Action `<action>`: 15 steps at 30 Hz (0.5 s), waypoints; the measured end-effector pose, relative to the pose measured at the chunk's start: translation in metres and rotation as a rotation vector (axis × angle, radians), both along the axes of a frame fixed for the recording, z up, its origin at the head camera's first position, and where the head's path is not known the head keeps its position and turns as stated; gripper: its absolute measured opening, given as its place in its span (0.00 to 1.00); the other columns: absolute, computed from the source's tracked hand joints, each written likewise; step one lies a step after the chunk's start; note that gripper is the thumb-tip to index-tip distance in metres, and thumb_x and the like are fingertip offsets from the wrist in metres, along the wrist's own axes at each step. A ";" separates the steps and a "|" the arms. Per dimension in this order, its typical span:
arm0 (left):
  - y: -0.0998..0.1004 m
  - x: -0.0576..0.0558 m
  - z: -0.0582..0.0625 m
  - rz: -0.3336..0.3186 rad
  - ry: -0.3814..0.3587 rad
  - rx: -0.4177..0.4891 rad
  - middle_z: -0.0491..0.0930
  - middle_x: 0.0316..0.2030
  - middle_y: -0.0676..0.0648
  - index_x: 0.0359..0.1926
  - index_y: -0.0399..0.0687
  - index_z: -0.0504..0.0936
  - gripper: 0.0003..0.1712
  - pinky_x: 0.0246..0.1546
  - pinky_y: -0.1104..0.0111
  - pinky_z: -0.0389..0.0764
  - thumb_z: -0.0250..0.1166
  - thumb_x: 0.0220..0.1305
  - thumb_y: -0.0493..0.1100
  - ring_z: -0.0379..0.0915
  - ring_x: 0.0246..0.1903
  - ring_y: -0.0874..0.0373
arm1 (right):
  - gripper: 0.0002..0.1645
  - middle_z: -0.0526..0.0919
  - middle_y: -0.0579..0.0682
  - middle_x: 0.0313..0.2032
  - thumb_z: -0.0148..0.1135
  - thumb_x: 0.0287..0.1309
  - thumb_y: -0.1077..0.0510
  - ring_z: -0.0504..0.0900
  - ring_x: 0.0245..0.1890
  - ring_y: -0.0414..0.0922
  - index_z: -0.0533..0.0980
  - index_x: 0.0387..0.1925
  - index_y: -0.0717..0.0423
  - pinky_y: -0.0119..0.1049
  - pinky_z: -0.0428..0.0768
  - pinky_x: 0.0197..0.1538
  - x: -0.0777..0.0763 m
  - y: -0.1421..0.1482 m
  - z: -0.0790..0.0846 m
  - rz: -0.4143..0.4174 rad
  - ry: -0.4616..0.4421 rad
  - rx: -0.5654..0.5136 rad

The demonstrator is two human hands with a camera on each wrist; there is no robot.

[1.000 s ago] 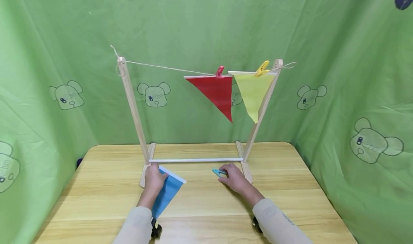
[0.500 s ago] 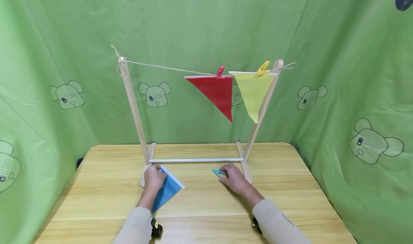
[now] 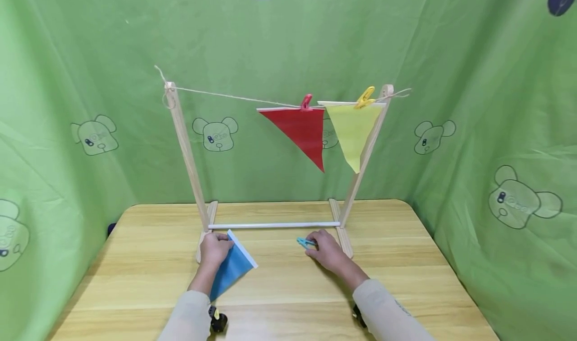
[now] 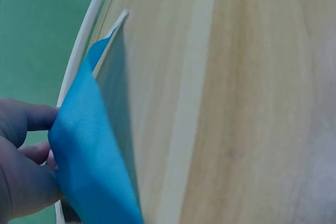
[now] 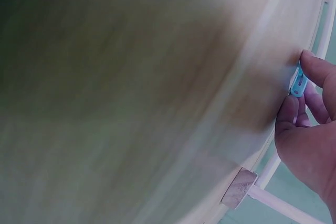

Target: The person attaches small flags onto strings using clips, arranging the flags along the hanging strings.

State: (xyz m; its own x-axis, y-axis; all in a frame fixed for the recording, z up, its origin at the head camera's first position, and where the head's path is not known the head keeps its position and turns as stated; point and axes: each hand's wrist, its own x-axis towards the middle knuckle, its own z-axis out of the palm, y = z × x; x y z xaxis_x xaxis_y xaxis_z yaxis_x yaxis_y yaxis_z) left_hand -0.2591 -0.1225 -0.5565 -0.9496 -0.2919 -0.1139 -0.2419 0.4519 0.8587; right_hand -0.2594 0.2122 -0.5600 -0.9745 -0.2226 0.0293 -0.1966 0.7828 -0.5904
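Note:
My left hand [image 3: 215,250] pinches a blue triangular pennant [image 3: 232,270] near one end of its white top edge, low over the table's left half. In the left wrist view the pennant [image 4: 94,145] hangs slightly bent from thumb and fingers. A light-blue clothespin [image 3: 305,242] is between the thumb and fingers of my right hand [image 3: 328,251], close over the table at the right foot of the stand. The right wrist view shows the clothespin [image 5: 298,83] gripped by its handle end. Both hands are apart, in front of the white crossbar [image 3: 275,225].
A wooden stand [image 3: 187,150] carries a string [image 3: 234,97] between its posts. On its right half hang a red pennant [image 3: 302,130] under a red clothespin [image 3: 306,101] and a yellow pennant [image 3: 353,130] under a yellow clothespin [image 3: 365,98]. Green curtain surrounds the table [image 3: 279,301].
The blue pennant has turned in my left hand, its free top corner swinging down towards me. My right hand has stayed in place with the clothespin.

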 end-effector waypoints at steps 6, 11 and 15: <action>0.001 0.003 0.004 -0.002 0.009 0.037 0.86 0.39 0.35 0.39 0.30 0.87 0.10 0.40 0.57 0.85 0.70 0.61 0.35 0.82 0.39 0.45 | 0.15 0.76 0.50 0.39 0.74 0.60 0.60 0.73 0.38 0.43 0.81 0.47 0.58 0.38 0.77 0.43 0.000 -0.001 0.001 -0.001 -0.011 -0.005; 0.001 0.004 0.008 -0.029 -0.032 0.083 0.84 0.40 0.35 0.40 0.30 0.86 0.11 0.37 0.61 0.82 0.67 0.62 0.37 0.79 0.39 0.46 | 0.14 0.76 0.50 0.39 0.74 0.61 0.59 0.73 0.38 0.43 0.81 0.47 0.58 0.38 0.77 0.43 0.001 -0.001 0.001 0.000 -0.010 0.007; 0.000 0.004 0.008 -0.063 -0.067 0.117 0.83 0.42 0.36 0.40 0.31 0.85 0.11 0.38 0.60 0.81 0.66 0.63 0.38 0.78 0.40 0.47 | 0.13 0.76 0.50 0.39 0.73 0.61 0.60 0.73 0.38 0.43 0.81 0.46 0.59 0.37 0.77 0.43 0.001 -0.001 0.001 -0.001 -0.005 0.019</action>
State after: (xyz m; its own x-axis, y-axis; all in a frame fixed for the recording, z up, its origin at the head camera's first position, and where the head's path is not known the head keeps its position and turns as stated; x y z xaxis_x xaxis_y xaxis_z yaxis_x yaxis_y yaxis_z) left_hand -0.2550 -0.1226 -0.5486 -0.9547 -0.2133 -0.2077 -0.2751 0.3653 0.8893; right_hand -0.2583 0.2109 -0.5592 -0.9747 -0.2225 0.0199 -0.1931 0.7941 -0.5763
